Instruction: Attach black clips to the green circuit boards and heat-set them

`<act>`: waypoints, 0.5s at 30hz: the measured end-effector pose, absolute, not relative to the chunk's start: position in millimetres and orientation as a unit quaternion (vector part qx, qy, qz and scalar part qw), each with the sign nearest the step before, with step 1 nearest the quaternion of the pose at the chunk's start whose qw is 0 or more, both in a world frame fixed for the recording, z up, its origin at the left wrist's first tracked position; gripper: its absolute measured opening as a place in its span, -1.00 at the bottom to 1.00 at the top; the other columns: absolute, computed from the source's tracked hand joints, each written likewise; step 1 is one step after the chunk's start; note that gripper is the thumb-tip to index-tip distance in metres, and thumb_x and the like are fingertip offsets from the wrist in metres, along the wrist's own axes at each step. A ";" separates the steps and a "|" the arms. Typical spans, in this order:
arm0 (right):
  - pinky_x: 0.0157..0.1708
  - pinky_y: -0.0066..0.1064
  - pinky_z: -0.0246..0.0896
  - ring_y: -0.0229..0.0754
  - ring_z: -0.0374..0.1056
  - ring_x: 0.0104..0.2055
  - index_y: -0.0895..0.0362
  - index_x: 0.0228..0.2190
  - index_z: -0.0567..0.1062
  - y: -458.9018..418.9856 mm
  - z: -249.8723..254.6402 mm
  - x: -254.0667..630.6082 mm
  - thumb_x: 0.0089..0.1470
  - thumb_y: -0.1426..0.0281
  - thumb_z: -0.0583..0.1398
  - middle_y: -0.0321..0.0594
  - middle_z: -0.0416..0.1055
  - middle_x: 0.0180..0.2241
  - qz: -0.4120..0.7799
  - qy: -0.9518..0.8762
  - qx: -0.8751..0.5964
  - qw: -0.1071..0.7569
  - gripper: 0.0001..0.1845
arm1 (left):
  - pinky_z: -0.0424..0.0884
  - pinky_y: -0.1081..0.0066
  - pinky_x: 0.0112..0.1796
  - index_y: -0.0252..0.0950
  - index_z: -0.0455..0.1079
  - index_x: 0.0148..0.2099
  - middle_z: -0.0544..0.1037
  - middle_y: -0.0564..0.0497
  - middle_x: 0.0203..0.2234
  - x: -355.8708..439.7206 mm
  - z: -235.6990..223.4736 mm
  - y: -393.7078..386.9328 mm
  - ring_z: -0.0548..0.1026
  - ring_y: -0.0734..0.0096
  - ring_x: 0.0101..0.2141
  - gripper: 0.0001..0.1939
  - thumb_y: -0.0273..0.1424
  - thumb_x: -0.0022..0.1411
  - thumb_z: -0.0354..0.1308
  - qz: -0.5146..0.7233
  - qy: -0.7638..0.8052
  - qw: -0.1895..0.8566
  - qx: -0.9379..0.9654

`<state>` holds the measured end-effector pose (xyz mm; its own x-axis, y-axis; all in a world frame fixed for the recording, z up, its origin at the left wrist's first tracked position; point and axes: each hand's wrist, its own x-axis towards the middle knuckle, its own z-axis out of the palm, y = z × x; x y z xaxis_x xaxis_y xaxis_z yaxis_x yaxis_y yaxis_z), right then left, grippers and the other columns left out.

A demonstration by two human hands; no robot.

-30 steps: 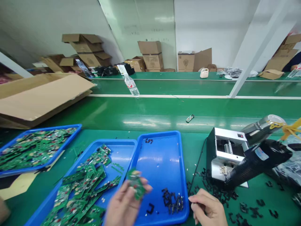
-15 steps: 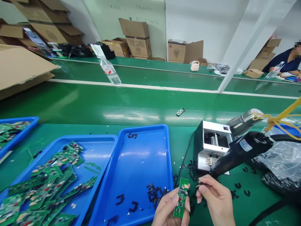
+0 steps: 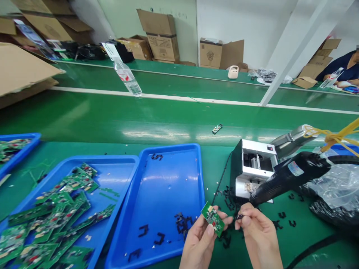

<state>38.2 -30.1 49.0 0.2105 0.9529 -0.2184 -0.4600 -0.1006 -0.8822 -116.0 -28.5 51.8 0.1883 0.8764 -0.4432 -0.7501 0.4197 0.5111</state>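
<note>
A green circuit board (image 3: 213,219) with a red component is gripped between the thumb and fingers of my left hand (image 3: 200,239), tilted to the left at its top. My right hand (image 3: 258,228) pinches a small black plastic clip (image 3: 239,216) just right of the board, apart from it. Loose black clips of the same look lie on the bench under and around my hands. Several more clips (image 3: 183,224) sit in the blue tray (image 3: 168,175) left of my hands. Above my right hand is a black electric screwdriver (image 3: 291,177), its tip end beside the white-and-black machine (image 3: 254,164).
A second blue tray (image 3: 123,164) holds a pile of green boards (image 3: 61,213). A single board (image 3: 217,129) lies on the green belt (image 3: 168,119). Nearby stand a water bottle (image 3: 127,80), a steel flask (image 3: 291,140) and a clear plastic bag (image 3: 331,186). A person (image 3: 342,69) sits far right.
My left hand has turned the board from nearly upright to leaning left at the top. My right hand has shifted slightly, still pinching the clip. The camera view has tilted down a little.
</note>
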 end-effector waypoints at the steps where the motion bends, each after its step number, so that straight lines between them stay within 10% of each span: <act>1: -0.44 -0.40 0.41 -0.27 0.40 -0.46 0.09 -0.40 0.67 -31.9 47.9 33.0 0.01 0.25 0.48 -0.24 0.42 -0.34 0.577 -0.236 -0.472 0.624 -0.81 | 0.46 0.14 0.10 -0.18 0.66 -0.01 0.75 -0.13 -0.15 -115.5 49.0 -29.0 0.66 -0.04 -0.02 -0.60 -0.22 0.10 0.51 0.544 0.360 0.752 0.091; 15: -0.72 -0.52 0.28 -0.33 0.33 -0.72 0.20 -0.46 0.59 -31.9 56.7 8.4 -0.09 0.06 0.50 -0.33 0.43 -0.63 0.623 -0.229 -0.524 0.534 -0.55 | 0.41 0.07 0.16 -0.23 0.66 -0.13 0.73 -0.21 -0.10 -114.3 40.2 -33.0 0.51 -0.19 0.16 -0.52 -0.03 0.00 0.51 0.566 0.439 0.662 0.221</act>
<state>8.4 -31.9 56.7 0.1189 0.9051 -0.4081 -0.4245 -0.3252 -0.8450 -114.3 -33.0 40.2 -0.0252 0.9432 -0.3311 -0.5547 0.2624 0.7896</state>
